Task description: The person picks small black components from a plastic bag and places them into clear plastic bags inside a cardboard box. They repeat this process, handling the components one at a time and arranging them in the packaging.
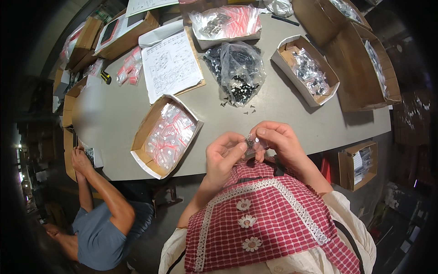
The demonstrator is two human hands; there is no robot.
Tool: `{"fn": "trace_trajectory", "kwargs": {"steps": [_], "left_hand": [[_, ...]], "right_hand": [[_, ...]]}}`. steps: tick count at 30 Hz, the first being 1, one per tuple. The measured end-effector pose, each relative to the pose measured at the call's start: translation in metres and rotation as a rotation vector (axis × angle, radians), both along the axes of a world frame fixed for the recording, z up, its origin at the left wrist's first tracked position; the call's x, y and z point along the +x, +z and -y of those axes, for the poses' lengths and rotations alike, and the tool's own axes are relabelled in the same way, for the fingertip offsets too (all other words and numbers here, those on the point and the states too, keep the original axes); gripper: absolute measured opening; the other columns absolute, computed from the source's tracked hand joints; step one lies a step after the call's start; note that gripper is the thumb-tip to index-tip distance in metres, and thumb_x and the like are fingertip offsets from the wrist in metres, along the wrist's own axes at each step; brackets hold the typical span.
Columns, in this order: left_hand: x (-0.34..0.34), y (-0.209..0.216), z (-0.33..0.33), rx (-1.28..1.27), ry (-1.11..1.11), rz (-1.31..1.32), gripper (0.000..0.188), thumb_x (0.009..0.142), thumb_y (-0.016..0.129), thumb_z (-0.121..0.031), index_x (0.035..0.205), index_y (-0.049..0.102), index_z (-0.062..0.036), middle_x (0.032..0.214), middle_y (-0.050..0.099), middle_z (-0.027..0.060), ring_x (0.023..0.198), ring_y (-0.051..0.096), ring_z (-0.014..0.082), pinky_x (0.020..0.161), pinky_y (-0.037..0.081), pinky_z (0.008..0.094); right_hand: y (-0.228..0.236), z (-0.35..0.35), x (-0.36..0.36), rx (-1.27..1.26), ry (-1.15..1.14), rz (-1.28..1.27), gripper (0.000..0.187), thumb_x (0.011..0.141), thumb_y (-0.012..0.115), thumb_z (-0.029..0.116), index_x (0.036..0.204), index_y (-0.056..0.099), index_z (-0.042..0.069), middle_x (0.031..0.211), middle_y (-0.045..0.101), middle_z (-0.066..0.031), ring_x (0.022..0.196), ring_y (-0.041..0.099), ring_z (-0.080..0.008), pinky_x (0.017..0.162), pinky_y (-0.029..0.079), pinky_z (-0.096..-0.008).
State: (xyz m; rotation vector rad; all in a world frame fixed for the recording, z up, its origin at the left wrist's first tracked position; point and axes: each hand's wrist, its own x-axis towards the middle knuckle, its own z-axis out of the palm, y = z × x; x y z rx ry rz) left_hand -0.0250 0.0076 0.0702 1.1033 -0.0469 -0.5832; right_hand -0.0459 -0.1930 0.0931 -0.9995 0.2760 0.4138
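Small clear bag: the bag (258, 142) is held between both hands, just past the surface's near edge and in front of the red checked apron (255, 219); small dark pieces are seen inside, while whether its mouth is sealed cannot be told

Progress: the bag is judged to be partly or wholly filled, and to be neither finished with nor set down yet

Left hand: the bag's left side is pinched between thumb and bent fingers by the left hand (224, 155), the grip narrow, the palm turned inward

Right hand: the bag's right side is pinched between thumb and forefinger by the right hand (281, 138), the other fingers curled, the forearm angled in from the lower right

Loose dark screws: a few (246, 113) are scattered beyond the hands, toward the surface's middle

Large clear bag: many black screws are left in the large bag (242, 73), toward the far edge, so much appears to remain

Left carton: red-striped packets (169, 137) are gathered in the left carton (148, 130) by the near edge, apparently done

Right carton: shiny packets (310, 73) are piled in the right carton (294, 80), toward the far right corner

Far carton: red-striped bags (237, 22) are heaped in the far carton (232, 40) at the far edge; their use cannot be told
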Motion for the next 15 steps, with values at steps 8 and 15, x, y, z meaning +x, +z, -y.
{"fn": "trace_trajectory", "kwargs": {"steps": [8,15], "left_hand": [[0.004,0.000,-0.002,0.021,0.036,-0.010,0.014,0.096,0.064,-0.003,0.108,0.065,0.0053,0.095,0.069,0.0072,0.081,0.062,0.0108,0.074,0.050,0.0243],[0.008,-0.006,-0.004,0.102,0.024,-0.028,0.017,0.098,0.064,-0.005,0.112,0.067,0.0036,0.097,0.071,0.0066,0.077,0.063,0.0090,0.070,0.051,0.0225]], "right_hand": [[0.010,0.000,0.000,-0.218,0.081,0.202,0.027,0.093,0.073,0.015,0.114,0.065,0.000,0.095,0.067,-0.0017,0.078,0.063,-0.0091,0.072,0.052,-0.0254],[0.000,-0.010,0.005,-0.606,0.070,0.232,0.019,0.089,0.074,0.016,0.103,0.068,0.004,0.076,0.063,0.0005,0.071,0.055,-0.0054,0.064,0.046,-0.0253]]}}
